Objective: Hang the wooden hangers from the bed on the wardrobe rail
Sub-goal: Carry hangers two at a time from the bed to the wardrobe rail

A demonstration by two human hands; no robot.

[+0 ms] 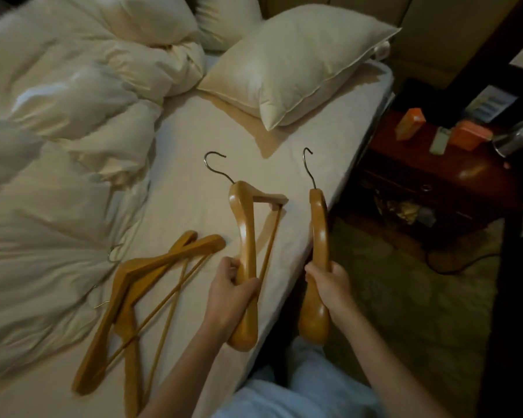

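Note:
My left hand (230,288) grips a wooden hanger (244,233) by one arm, its metal hook pointing away over the bed sheet (194,188). A second wooden hanger (319,236) is held edge-on in my right hand (329,282), at the bed's right edge, hook also pointing away. Two more wooden hangers (127,300) lie crossed on the sheet to the left of my left hand, their hooks near the duvet. No wardrobe rail is in view.
A crumpled white duvet (58,146) covers the bed's left side and a pillow (296,64) lies at the head. Right of the bed stands a dark wooden nightstand (435,176) with orange boxes and a lamp. Patterned carpet (405,297) lies below.

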